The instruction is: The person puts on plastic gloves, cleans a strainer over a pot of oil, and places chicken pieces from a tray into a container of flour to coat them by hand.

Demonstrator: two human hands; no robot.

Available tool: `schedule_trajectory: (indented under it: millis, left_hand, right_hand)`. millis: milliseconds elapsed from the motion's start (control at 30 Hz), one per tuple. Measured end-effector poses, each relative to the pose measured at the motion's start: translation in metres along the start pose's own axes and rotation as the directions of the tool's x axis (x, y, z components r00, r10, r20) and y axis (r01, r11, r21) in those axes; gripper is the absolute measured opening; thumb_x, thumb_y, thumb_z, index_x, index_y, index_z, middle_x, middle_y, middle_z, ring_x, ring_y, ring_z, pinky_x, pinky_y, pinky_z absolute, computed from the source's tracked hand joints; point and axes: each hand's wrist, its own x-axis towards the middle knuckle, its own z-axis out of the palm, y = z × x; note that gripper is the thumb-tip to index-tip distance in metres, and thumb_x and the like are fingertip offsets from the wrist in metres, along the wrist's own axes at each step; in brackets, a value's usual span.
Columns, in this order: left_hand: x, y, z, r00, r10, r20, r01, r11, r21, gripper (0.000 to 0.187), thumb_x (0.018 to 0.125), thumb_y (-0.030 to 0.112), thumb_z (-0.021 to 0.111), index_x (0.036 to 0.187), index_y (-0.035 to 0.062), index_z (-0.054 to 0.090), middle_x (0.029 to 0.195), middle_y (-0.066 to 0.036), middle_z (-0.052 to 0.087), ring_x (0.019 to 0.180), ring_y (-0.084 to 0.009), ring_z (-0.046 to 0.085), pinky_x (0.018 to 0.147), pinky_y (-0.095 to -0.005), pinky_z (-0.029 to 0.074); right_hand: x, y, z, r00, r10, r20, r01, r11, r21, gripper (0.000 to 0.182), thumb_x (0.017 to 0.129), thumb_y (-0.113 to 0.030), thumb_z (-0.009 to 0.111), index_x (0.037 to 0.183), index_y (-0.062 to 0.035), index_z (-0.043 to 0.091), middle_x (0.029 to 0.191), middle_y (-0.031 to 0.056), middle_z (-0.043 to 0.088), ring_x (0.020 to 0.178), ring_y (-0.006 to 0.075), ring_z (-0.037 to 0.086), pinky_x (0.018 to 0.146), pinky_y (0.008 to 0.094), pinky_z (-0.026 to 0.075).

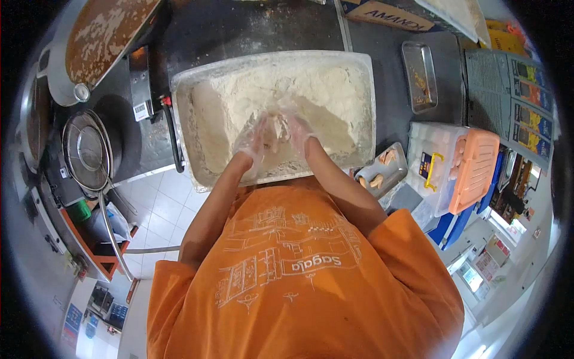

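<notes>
My left hand (pixel 253 141) and my right hand (pixel 299 131), both in thin clear gloves, are inside a large pale tub (pixel 182 122) of white flour (pixel 329 84). Their palms face each other with the fingers curled inward. Between them is a flour-coated piece (pixel 277 128); its kind is hard to make out under the coating. Flour dusts both gloves and hides some fingertips. Flour is heaped at the tub's far side and thinner along the left and near sides.
Right of the tub, a metal tray (pixel 394 173) holds pale raw-looking pieces, beside a clear box (pixel 427 161) with an orange lid (pixel 475 170). A shallow tray (pixel 420 78) has crumbs. At left are a wire strainer (pixel 86 146) and a large pan of brown liquid (pixel 107 36).
</notes>
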Motion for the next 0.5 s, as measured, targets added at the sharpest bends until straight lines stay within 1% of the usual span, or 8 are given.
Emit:
schedule_trajectory:
  millis: [33,100,167,233,333,367,433,500]
  left_hand:
    - [0.001,0.0,0.002,0.998,0.005,-0.056,-0.01,0.995,-0.094,0.052,0.105,0.02,0.031,0.155,0.0166,0.02,0.149,-0.017,0.038,0.132,-0.0301,0.044,0.107,-0.0407,0.041]
    - [0.007,-0.003,0.0,0.996,-0.011,-0.088,-0.007,0.978,-0.207,0.053,0.105,0.026,0.034,0.155,0.0166,0.02,0.149,-0.017,0.038,0.128,-0.0298,0.048,0.104,-0.042,0.044]
    - [-0.003,-0.003,0.008,0.995,-0.065,-0.077,0.035,0.942,-0.335,0.055,0.105,0.031,0.036,0.155,0.0166,0.021,0.149,-0.016,0.037,0.124,-0.0296,0.052,0.102,-0.0434,0.047]
    - [0.011,0.014,-0.002,0.941,-0.29,0.174,0.301,0.481,-0.823,0.063,0.102,0.048,0.04,0.154,0.0155,0.025,0.148,-0.015,0.037,0.115,-0.0286,0.058,0.094,-0.0438,0.051]
    - [0.011,0.035,-0.001,0.922,-0.369,0.114,0.27,0.404,-0.874,0.062,0.103,0.045,0.04,0.155,0.014,0.024,0.155,-0.009,0.033,0.139,-0.0304,0.035,0.11,-0.0426,0.035]
    - [0.014,0.017,0.011,0.963,-0.267,0.031,0.176,0.54,-0.823,0.064,0.102,0.044,0.041,0.155,0.0139,0.022,0.156,-0.01,0.031,0.142,-0.0275,0.03,0.111,-0.0408,0.035]
    - [0.045,-0.022,0.007,0.976,-0.189,0.108,0.192,0.512,-0.837,0.066,0.102,0.043,0.043,0.156,0.0131,0.02,0.158,-0.009,0.026,0.143,-0.0262,0.028,0.112,-0.0395,0.032]
    - [0.025,-0.028,0.025,0.957,-0.148,0.248,0.289,0.448,-0.846,0.068,0.102,0.042,0.044,0.156,0.0124,0.018,0.16,-0.009,0.022,0.144,-0.0248,0.026,0.114,-0.0381,0.03]
  right_hand:
    - [0.002,0.004,-0.004,1.0,-0.005,0.003,0.005,1.0,-0.002,0.053,0.096,-0.042,0.055,0.136,-0.007,0.051,0.131,0.0083,0.054,0.121,0.0199,0.048,0.099,0.0364,0.04]
    - [0.011,0.006,-0.008,0.983,-0.165,0.086,0.162,0.986,0.037,0.053,0.096,-0.041,0.054,0.136,-0.0068,0.051,0.134,0.0087,0.051,0.123,0.0221,0.047,0.099,0.037,0.041]
    - [0.015,0.009,-0.016,0.998,-0.061,0.031,0.061,0.998,0.0,0.055,0.096,-0.043,0.053,0.136,-0.0059,0.051,0.135,0.0096,0.05,0.125,0.0234,0.046,0.099,0.0371,0.041]
    - [0.019,0.001,-0.02,1.0,0.005,-0.019,-0.006,0.999,-0.042,0.057,0.095,-0.044,0.053,0.136,-0.0049,0.051,0.137,0.0105,0.049,0.126,0.0247,0.045,0.1,0.0373,0.04]
    - [0.017,0.014,-0.021,0.987,-0.146,0.069,0.142,0.988,0.063,0.058,0.097,-0.043,0.05,0.139,-0.0025,0.046,0.141,0.0127,0.045,0.127,0.0276,0.045,0.102,0.0386,0.038]
    - [0.02,0.021,-0.029,0.98,-0.173,0.093,0.184,0.976,-0.115,0.055,0.098,-0.039,0.05,0.139,-0.0029,0.046,0.14,0.0122,0.046,0.127,0.0268,0.045,0.103,0.0377,0.039]
    - [0.038,-0.008,-0.024,0.958,-0.241,0.154,0.277,0.915,-0.295,0.052,0.099,-0.036,0.049,0.14,-0.0033,0.046,0.14,0.0117,0.046,0.127,0.0259,0.046,0.104,0.0368,0.039]
    - [0.014,-0.012,-0.023,0.989,-0.022,0.146,0.033,0.997,-0.071,0.058,0.094,-0.042,0.06,0.142,-0.0104,0.047,0.144,0.0047,0.044,0.129,0.024,0.042,0.105,0.0392,0.034]
